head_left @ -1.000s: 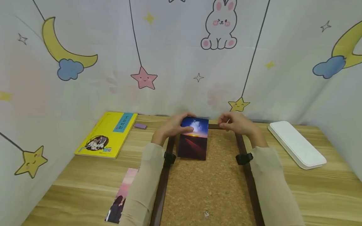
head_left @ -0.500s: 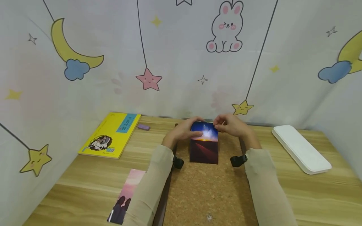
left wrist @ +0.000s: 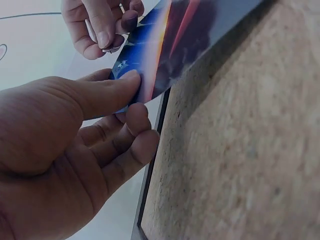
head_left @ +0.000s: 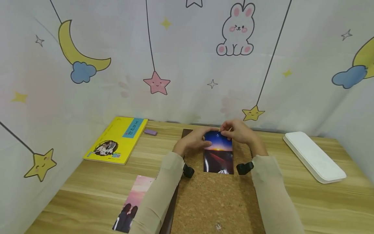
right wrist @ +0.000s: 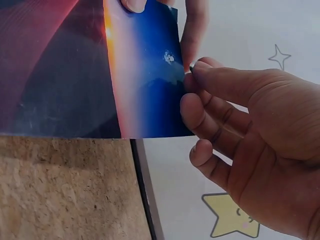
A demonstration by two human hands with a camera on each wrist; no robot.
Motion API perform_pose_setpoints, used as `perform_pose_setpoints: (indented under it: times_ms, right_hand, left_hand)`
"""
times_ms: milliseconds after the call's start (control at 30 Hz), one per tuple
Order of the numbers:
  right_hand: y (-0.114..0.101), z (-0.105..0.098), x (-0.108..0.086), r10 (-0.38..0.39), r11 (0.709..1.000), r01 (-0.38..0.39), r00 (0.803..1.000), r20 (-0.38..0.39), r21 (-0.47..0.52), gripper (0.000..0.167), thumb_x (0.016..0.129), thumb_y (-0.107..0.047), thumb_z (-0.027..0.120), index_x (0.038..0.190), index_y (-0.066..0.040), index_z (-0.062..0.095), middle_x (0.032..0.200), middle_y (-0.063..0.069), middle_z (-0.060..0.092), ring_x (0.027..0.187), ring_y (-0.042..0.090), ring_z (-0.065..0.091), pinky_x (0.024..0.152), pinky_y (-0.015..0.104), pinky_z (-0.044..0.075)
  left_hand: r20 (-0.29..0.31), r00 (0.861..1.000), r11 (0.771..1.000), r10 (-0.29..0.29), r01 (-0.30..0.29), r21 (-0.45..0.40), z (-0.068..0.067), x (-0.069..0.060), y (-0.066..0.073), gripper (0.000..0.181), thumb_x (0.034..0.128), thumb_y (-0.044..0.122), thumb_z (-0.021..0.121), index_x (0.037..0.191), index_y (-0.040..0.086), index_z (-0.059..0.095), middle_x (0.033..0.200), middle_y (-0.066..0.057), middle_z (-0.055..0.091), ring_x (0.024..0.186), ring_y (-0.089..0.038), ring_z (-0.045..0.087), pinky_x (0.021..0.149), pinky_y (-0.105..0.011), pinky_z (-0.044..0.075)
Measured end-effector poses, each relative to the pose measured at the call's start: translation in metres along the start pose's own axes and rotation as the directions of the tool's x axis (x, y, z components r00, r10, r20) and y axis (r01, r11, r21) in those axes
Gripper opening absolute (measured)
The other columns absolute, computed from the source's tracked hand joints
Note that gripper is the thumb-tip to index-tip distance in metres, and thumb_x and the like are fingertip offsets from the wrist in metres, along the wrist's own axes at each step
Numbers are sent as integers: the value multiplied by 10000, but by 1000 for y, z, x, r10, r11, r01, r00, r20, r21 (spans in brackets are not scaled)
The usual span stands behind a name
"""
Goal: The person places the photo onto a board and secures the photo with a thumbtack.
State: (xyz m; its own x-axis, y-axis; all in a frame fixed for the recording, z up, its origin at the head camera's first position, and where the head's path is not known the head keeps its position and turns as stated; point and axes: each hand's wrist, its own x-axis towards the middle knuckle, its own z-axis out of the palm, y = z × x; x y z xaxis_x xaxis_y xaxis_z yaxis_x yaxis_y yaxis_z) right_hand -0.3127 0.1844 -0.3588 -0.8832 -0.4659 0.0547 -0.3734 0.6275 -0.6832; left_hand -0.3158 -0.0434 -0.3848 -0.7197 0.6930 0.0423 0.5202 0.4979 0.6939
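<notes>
A photo print (head_left: 218, 159) of a blue sky over a dark road is held up over the far end of a cork board (head_left: 216, 201). My left hand (head_left: 194, 140) pinches its upper left edge, thumb on the picture and fingers behind, as the left wrist view shows on the print (left wrist: 180, 40). At the top edge, my right hand (head_left: 238, 130) pinches a tiny pin-like thing between thumb and forefinger; only a bit of it shows. In the right wrist view the right hand (right wrist: 260, 120) is close against the top edge of the print (right wrist: 155, 90).
Left of the board lie a yellow book (head_left: 117, 139), a purple eraser-like block (head_left: 150, 132) and a pink picture strip (head_left: 132, 201), partly behind the left sleeve. A white case (head_left: 314, 157) lies on the right of the wooden table (head_left: 87, 195). A printed curtain (head_left: 187, 58) hangs behind.
My right hand has moved left to the print's top edge. The left hand has shifted the print right along the board. The head view has turned slightly.
</notes>
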Motion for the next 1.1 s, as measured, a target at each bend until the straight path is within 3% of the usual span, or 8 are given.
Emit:
perform_pose_setpoints:
  times_ms: [133, 200, 333, 400, 467, 767, 967, 1100]
  right_hand:
    - [3, 4, 0, 11, 1000, -11, 1000, 8, -7, 87, 990, -79, 624, 1022, -11, 668, 901, 113, 665, 712, 220, 628, 667, 365, 529]
    - [4, 6, -1, 24, 1000, -24, 1000, 17, -3, 91, 992, -75, 619, 1027, -7, 668, 907, 124, 667, 711, 225, 625, 659, 357, 524]
    - [7, 9, -1, 41, 999, -41, 999, 30, 5, 101, 994, -61, 608, 1042, 8, 666, 910, 151, 668, 699, 233, 620, 646, 355, 519]
    - [9, 9, -2, 44, 999, -44, 999, 31, 7, 105, 995, -56, 605, 1046, 14, 665, 910, 158, 666, 698, 234, 617, 641, 354, 518]
    - [10, 10, -2, 47, 999, -47, 998, 30, 8, 102, 993, -53, 606, 1041, 13, 668, 903, 146, 664, 698, 226, 614, 642, 350, 519]
    - [16, 15, 2, 92, 995, -93, 994, 56, 25, 122, 1001, -60, 599, 1058, 26, 665, 913, 137, 674, 725, 227, 607, 679, 372, 526]
    - [20, 20, 6, 92, 995, -95, 991, 96, 33, 121, 993, -60, 613, 1043, 26, 681, 919, 126, 680, 767, 219, 599, 688, 329, 502]
    - [22, 23, 8, 61, 998, -65, 991, 122, 27, 132, 989, -59, 615, 1048, 34, 687, 938, 114, 687, 799, 204, 596, 716, 319, 489]
  left_hand:
    - [4, 999, 999, -35, 35, -9, 4, 0, 0, 649, 962, 33, 653, 1536, 206, 405, 1497, -93, 461, 1063, -206, 520, 872, -313, 438]
    - [16, 998, 998, -59, 59, -13, 7, 0, 0, 651, 969, 36, 644, 1541, 218, 393, 1468, -100, 485, 975, -202, 542, 818, -310, 440]
    - [39, 993, 993, -116, 115, 33, 12, 1, 2, 623, 981, 93, 645, 1537, 221, 394, 1177, -96, 615, 785, -164, 522, 697, -290, 411]
    - [49, 990, 990, -134, 132, 55, 14, 2, 2, 595, 984, 120, 648, 1524, 200, 412, 995, -68, 612, 697, -151, 497, 635, -276, 395]
    - [49, 988, 986, -146, 141, 92, 15, 3, 2, 567, 984, 150, 655, 1505, 181, 437, 908, -40, 582, 737, -154, 508, 642, -275, 404]
    - [41, 986, 973, -162, 152, 174, 13, 3, 1, 534, 974, 160, 672, 1474, 142, 482, 1176, -83, 627, 969, -166, 577, 855, -324, 477]
    - [36, 981, 963, -190, 179, 201, 12, 3, -1, 541, 968, 180, 685, 1476, 178, 498, 877, -54, 587, 677, -139, 491, 601, -260, 371]
    - [33, 980, 962, -197, 187, 200, 11, 3, -1, 541, 964, 168, 689, 1474, 178, 508, 793, -21, 537, 615, -125, 451, 562, -246, 341]
